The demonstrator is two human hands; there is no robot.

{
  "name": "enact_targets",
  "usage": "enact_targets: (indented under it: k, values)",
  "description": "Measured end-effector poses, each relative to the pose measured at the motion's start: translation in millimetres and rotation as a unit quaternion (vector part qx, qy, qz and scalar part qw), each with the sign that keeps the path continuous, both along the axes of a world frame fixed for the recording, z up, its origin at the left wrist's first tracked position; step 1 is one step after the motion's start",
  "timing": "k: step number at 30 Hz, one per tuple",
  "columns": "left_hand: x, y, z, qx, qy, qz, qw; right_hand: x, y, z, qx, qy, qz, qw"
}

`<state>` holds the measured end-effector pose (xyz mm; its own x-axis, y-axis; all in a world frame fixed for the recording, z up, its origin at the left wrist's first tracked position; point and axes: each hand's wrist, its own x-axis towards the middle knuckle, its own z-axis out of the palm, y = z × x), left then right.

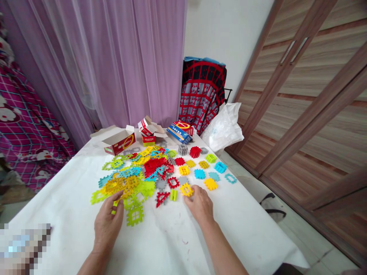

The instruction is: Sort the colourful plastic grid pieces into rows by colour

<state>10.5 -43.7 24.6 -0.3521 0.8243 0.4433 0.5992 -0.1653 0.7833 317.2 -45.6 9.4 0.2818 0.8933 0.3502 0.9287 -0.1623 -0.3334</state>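
Toothed plastic pieces on a white-covered table (172,244), apparently partly separated. Toward the right edge, a grey stack (182,149), a red stack (195,152), a light-green stack (211,158) and a blue stack (220,167) stood apart, with loose flat pieces, among them a yellow-orange plate (211,184), lying between these and the near edge. The larger share seemed undone: a mixed heap (155,166) spread over the middle and left, its colours overlapping. The right hand (200,203) grasped the right side of a yellow window piece (186,190) between thumb and fingers, just right of two green bars (173,195). The left hand (109,217) lay at the heap's near-left border, fingers loosely bent; whether they gripped anything could not be told.

Along the far edge stood an open red carton (120,143), a small red box (148,140) and a blue box (178,133); a white bag (225,128) leaned at the far right corner. These bounded the space behind the pieces; nothing visible blocked either hand, though overlap hid part of the heap.
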Motion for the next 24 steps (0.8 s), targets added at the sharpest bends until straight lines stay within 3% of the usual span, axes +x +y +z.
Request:
enact_targets:
  k: [5,8,11,15,24]
  values:
    - [-2,0,-2.1,-0.014,-0.015,0.006,1.000,42,1,-8.0,0.160,0.066,0.023,0.985]
    - [-2,0,-3.0,-0.020,-0.012,0.006,1.000,77,3,-2.8,0.224,0.100,-0.014,0.969]
    - [-3,0,-3.5,-0.022,-0.010,0.009,1.000,104,5,-0.3,0.221,0.170,-0.072,0.958]
    - [-4,0,-3.5,-0.027,-0.015,0.009,0.999,114,8,-6.2,0.221,0.280,-0.141,0.923]
    - [-4,0,-1.2,-0.060,-0.019,0.015,0.998,109,17,-13.6,0.191,0.273,-0.119,0.935]
